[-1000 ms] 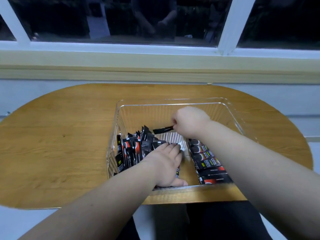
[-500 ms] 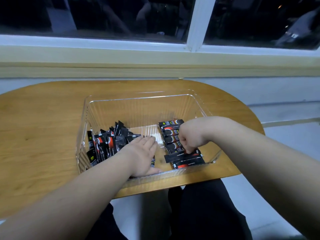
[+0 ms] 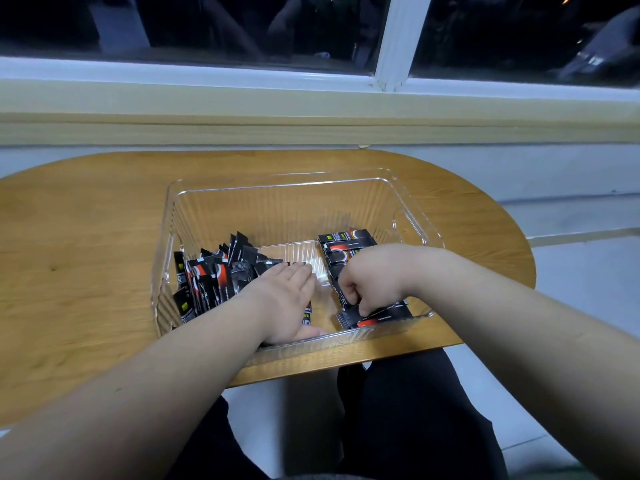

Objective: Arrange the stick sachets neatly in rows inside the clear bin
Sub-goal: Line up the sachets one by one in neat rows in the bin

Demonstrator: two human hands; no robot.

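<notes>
Wooden table (image 3: 86, 271), clear bin (image 3: 277, 183), glossy black-red stick sachets (image 3: 214, 278); left hand (image 3: 284, 299) flat, right hand (image 3: 370, 275) pinching one

The bin (image 3: 277, 183) is see-through, with thin lines down its walls. The stick sachets (image 3: 214, 278) at 9 o'clock in it are black with red and white marks, and some have a yellow-green patch. The table (image 3: 86, 237) is streaky brown wood. The window frame (image 3: 394, 39) is white.

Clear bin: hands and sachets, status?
Left hand flat against the loose pile. Right hand pinching a sachet at the row near end. Nothing blocking.
</notes>
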